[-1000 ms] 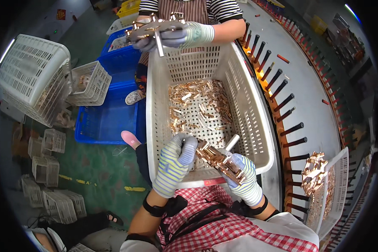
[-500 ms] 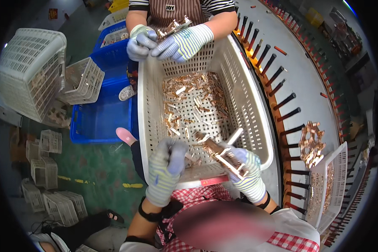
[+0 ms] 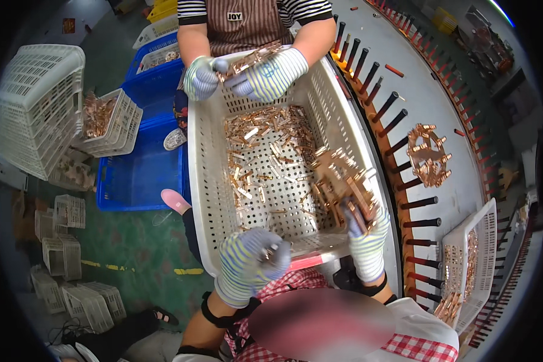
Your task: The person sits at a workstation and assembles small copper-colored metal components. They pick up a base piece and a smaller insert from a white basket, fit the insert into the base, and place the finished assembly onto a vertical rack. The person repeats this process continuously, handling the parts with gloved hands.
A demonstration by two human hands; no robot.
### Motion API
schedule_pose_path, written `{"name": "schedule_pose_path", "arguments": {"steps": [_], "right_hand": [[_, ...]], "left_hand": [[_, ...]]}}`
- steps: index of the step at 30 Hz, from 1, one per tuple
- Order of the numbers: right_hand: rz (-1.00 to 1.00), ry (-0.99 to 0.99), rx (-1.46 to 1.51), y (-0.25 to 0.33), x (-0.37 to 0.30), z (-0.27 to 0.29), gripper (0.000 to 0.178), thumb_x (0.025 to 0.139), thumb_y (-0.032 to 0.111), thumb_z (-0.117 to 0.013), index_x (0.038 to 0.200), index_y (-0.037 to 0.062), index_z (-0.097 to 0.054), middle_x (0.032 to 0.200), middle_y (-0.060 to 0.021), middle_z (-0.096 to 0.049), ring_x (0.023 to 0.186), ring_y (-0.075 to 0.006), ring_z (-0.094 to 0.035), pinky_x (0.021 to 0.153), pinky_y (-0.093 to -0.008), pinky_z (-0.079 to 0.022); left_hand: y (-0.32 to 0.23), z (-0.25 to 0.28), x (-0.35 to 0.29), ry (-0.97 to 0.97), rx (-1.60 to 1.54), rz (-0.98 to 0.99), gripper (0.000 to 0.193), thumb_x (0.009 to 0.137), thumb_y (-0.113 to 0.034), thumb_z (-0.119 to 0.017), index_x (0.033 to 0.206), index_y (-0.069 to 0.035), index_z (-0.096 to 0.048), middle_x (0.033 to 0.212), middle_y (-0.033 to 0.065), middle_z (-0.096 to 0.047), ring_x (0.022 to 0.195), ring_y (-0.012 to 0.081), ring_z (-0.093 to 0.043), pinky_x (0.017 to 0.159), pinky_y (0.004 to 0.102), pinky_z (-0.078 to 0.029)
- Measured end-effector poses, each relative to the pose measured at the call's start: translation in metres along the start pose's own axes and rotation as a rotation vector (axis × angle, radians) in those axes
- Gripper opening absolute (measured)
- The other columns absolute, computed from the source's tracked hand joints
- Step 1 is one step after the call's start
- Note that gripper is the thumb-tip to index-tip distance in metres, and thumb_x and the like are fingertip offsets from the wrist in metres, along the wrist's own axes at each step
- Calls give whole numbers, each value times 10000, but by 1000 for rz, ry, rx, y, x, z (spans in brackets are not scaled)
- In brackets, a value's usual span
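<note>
Both my hands wear pale striped gloves. My left hand (image 3: 252, 265) is closed above the near-left rim of a large white perforated basket (image 3: 208, 199); what its fingers hold, if anything, is blurred. My right hand (image 3: 368, 244) grips a cluster of copper-coloured metal parts (image 3: 347, 184) over the basket's right side, smeared by motion. Loose small copper-coloured pieces (image 3: 268, 130) lie on the basket's floor, thickest at the far end. Across from me, a co-worker's gloved hands (image 3: 268, 75) hold another copper-coloured cluster (image 3: 253, 60) above the far rim.
To the right runs a row of dark upright pegs (image 3: 395, 123), with a copper ring-shaped cluster (image 3: 428, 155) among them. A white basket of parts (image 3: 485, 259) stands beyond. Left are blue crates (image 3: 142, 163), a stack of white baskets (image 3: 36, 108) and a white basket holding copper parts (image 3: 123, 130).
My right hand has shifted right and slightly down with a cluster; my left hand has moved right and down. The ring-shaped cluster by the pegs now sits farther away. The view has shifted slightly.
</note>
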State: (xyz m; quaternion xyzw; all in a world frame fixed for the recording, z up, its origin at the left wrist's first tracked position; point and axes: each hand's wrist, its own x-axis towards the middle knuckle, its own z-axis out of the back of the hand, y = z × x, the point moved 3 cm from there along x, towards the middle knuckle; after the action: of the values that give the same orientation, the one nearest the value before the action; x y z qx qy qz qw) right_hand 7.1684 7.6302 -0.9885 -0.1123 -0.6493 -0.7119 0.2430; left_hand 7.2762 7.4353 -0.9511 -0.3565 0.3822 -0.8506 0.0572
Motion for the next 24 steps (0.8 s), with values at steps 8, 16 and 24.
{"name": "schedule_pose_path", "arguments": {"steps": [8,16,24], "right_hand": [[160,403,-346,-8,-40,-13,559,762,100,-613,1318,88,-557,1022,-187,-669,827,-358,-643,754,-404,-527],[192,422,-394,3,-90,1,626,823,316,-596,1377,48,-484,1005,-185,-657,882,-363,-630,776,-417,-508],[-215,-26,21,-4,-128,64,347,869,171,-681,1161,-5,-614,882,-126,-696,729,-185,-681,626,-302,-529]], "left_hand": [[2,-36,-35,269,-470,568,212,924,-242,-621,937,-31,-628,587,-39,-499,483,18,-416,429,241,-337],[-14,-47,-93,442,-402,-145,510,704,81,-586,1189,-77,-572,1030,133,-612,841,228,-611,716,322,-504],[-26,-7,-143,645,-116,68,412,778,-197,-726,1096,-5,-548,900,114,-641,854,327,-628,725,401,-518]]}}
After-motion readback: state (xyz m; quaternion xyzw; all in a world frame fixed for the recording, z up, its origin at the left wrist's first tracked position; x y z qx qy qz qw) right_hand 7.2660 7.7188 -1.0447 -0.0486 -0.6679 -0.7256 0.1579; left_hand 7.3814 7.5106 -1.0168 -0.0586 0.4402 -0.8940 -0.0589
